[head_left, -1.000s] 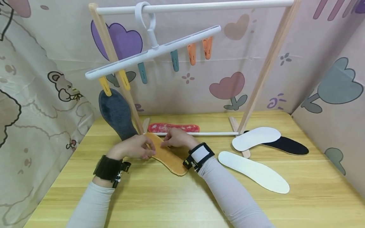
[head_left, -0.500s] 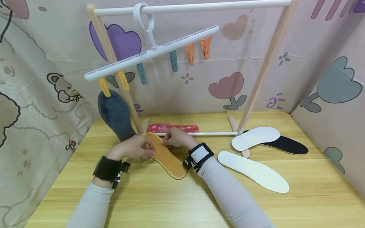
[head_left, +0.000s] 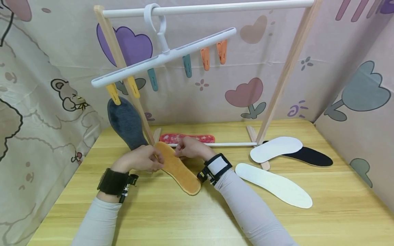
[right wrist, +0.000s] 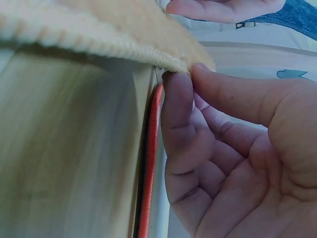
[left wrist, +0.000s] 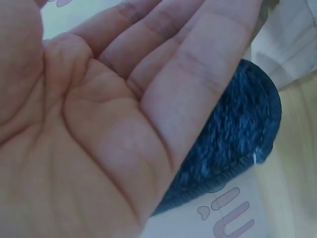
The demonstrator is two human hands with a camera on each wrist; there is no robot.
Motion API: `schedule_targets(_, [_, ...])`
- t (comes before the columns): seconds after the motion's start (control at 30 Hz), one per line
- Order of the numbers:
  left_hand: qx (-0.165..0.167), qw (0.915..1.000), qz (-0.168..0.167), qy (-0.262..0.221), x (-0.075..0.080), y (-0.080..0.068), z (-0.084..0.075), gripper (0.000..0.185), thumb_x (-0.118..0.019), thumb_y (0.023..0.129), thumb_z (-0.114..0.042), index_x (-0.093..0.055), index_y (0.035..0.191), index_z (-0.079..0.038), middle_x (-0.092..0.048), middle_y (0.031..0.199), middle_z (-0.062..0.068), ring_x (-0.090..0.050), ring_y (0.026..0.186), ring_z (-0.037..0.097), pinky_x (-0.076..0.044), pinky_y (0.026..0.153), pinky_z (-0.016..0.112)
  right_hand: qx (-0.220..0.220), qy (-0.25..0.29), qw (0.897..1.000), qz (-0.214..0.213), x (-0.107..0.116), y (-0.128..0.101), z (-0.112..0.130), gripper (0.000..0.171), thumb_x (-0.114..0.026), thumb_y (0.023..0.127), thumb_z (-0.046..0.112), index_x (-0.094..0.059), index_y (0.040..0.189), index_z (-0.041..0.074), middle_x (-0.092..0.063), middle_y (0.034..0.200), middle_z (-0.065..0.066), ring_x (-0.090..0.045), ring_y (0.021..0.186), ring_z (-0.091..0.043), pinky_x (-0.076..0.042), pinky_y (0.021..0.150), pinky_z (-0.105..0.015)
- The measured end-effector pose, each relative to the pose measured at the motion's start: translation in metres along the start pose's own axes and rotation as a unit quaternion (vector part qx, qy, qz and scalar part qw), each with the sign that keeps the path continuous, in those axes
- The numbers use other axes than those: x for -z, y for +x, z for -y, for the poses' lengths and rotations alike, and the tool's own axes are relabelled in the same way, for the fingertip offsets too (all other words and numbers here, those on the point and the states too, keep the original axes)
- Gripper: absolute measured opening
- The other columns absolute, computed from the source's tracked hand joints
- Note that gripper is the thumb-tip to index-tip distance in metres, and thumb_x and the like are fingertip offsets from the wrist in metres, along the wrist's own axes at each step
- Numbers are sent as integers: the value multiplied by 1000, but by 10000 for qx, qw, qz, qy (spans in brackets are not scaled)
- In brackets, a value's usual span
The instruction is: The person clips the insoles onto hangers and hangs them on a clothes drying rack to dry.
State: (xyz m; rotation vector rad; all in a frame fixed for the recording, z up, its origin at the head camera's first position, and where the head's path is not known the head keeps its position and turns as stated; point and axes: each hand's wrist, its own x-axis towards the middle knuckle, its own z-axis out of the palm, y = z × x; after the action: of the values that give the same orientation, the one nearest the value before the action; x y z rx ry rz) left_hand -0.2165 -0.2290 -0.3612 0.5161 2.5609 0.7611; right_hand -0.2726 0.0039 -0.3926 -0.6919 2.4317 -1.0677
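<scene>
- The orange insole [head_left: 178, 168] is fuzzy, matt fleece with a stitched, ribbed edge.
- The grey insole [head_left: 125, 123] looks like coarse, matt felt.
- The worktop [head_left: 184, 218] is pale wood with a smooth, faintly shiny grain.
- The hanger [head_left: 163, 56] is smooth white plastic with coloured plastic clips.
- The two white insoles [head_left: 274, 184] look smooth and matt.

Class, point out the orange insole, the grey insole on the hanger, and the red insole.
orange insole [head_left: 180, 171], head view, middle of its fleecy top.
grey insole [head_left: 126, 123], head view, centre of the hanging sole.
red insole [head_left: 187, 138], head view, middle of its top.
</scene>
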Motion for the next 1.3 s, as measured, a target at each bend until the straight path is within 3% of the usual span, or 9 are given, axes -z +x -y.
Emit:
schedule_targets(0.37, [158,9999,-40,23,4,-4,0,12,-75,102,-18,-76,105,-7,-76,84,8,-67,71,18,-49,64,30,132,259,9996,52,5,-4,6,11,-70,105,13,-73,98,6,-70,92,-4,-63,82,-19,-54,72,-24])
schedule_targets(0.6, [43,9998,-170,74,7,-7,0,12,-74,102,-18,-76,104,-7,-77,84,8,-68,70,18,-49,64,30,205,440,9988,44,7,-3,8,9,-70,104,10,-72,100,3,-70,93,-5,-66,83,-19,-61,77,-30])
schedule_targets(1.03, [57,9995,-239,193,9,-9,0,19,-74,102,-22,-78,97,-4,-74,77,5,-67,71,17,-47,63,28,528,509,9973,14,17,-10,17,11,-69,105,9,-73,101,0,-69,90,-7,-68,86,-30,-61,78,-39])
schedule_targets(1.3, [66,9994,-218,272,10,-9,2,25,-71,104,-28,-78,92,-7,-74,76,3,-57,65,9,-41,58,25,579,684,9960,0,23,-16,23,13,-68,106,11,-73,105,-1,-75,102,-21,-72,98,-39,-64,91,-45])
